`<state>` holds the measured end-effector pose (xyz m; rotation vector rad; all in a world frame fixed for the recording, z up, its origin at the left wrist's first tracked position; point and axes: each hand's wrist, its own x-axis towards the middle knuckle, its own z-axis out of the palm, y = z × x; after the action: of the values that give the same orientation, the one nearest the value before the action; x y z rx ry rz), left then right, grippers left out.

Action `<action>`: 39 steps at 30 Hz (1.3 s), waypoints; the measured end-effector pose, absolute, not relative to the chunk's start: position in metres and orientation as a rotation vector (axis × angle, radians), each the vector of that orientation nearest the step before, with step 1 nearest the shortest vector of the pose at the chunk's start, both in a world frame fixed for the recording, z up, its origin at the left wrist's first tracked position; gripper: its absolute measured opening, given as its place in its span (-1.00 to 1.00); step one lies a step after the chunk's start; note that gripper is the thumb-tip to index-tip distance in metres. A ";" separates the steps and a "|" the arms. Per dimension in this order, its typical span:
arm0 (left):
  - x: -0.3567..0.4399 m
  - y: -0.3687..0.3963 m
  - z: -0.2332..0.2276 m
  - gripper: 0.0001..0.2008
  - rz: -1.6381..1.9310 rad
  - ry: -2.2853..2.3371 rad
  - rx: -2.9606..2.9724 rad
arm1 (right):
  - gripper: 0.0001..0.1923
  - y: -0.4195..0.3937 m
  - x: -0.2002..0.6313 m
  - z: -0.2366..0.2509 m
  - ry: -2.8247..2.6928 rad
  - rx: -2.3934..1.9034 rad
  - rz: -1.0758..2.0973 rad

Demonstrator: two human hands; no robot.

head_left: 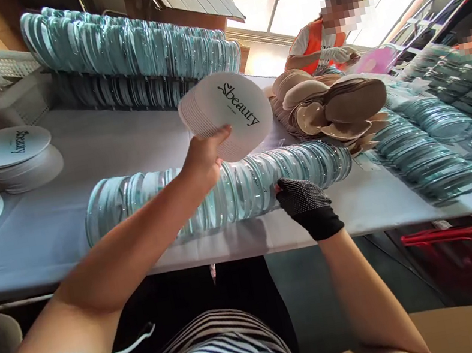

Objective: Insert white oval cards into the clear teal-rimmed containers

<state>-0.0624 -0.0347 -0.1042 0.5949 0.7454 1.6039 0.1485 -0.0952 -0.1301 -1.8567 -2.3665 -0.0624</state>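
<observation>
My left hand [206, 160] grips a fanned stack of white oval cards [228, 117], its bare thumb on the top card. Black "beauty" lettering is printed on that card. Below the stack, a long row of clear, bluish round packs [158, 199] stands on edge along the table. My right hand [307, 203], in a black dotted glove, is at the near side of this row. Its fingers are closed against the packs; what lies between the fingertips is too small to make out. Faint lettering shows through packs beside the glove.
More oval cards [15, 151] lie stacked at left. Behind stand tall rows of clear packs [121, 44] and a white basket [14, 87]. Brown oval pieces [354, 98] are heaped right of centre, near more clear packs [433, 154]. A person in an orange vest [316, 47] works across the table.
</observation>
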 end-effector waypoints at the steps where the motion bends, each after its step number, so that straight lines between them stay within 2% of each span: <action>1: -0.068 -0.038 -0.104 -0.54 1.613 0.749 0.629 | -0.70 -0.094 0.153 -0.132 -2.319 -1.834 0.042; 4: -0.075 -0.045 -0.107 -0.57 1.645 0.763 0.670 | -0.71 -0.094 0.159 -0.148 -2.043 -1.714 0.732; 6: -0.072 -0.047 -0.111 -0.58 1.676 0.776 0.680 | -0.55 -0.097 0.158 -0.161 -1.774 -1.513 1.289; 8: -0.065 -0.047 -0.115 -0.59 1.700 0.793 0.722 | -0.42 -0.099 0.159 -0.168 -1.587 -1.325 1.564; 9: -0.061 -0.047 -0.117 -0.60 1.707 0.802 0.754 | -0.42 -0.099 0.160 -0.167 -1.580 -1.310 1.559; 11: -0.055 -0.047 -0.120 -0.60 1.723 0.816 0.825 | -0.46 -0.096 0.165 -0.157 -1.662 -1.424 1.348; 14: -0.050 -0.051 -0.122 -0.57 1.729 0.815 0.892 | -0.50 -0.082 0.172 -0.129 -1.675 -1.549 0.745; 17: -0.045 -0.062 -0.121 -0.54 1.660 0.768 0.917 | -0.48 -0.069 0.166 -0.104 -1.638 -1.392 0.261; 22: -0.039 -0.080 -0.119 -0.59 1.611 0.757 0.866 | -0.48 -0.082 0.121 -0.098 -1.819 -1.363 -0.125; 26: -0.037 -0.081 -0.120 -0.63 1.596 0.758 0.768 | -0.55 -0.091 0.098 -0.101 -1.736 -1.438 -0.151; 31: -0.048 -0.071 -0.115 -0.58 1.660 0.749 0.648 | -0.52 -0.122 0.130 -0.091 -1.438 -1.687 -0.283; 36: -0.061 -0.059 -0.116 -0.51 1.730 0.714 0.559 | -0.62 -0.192 0.153 -0.105 -1.921 -1.890 -0.192; 39: -0.059 -0.060 -0.120 -0.51 1.711 0.701 0.598 | -0.63 -0.194 0.135 -0.118 -2.076 -1.969 -0.146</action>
<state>-0.0593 -0.0597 -0.1198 0.5985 0.7012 1.7113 0.1354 -0.1936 -0.1179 -1.9686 -2.0759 -0.1459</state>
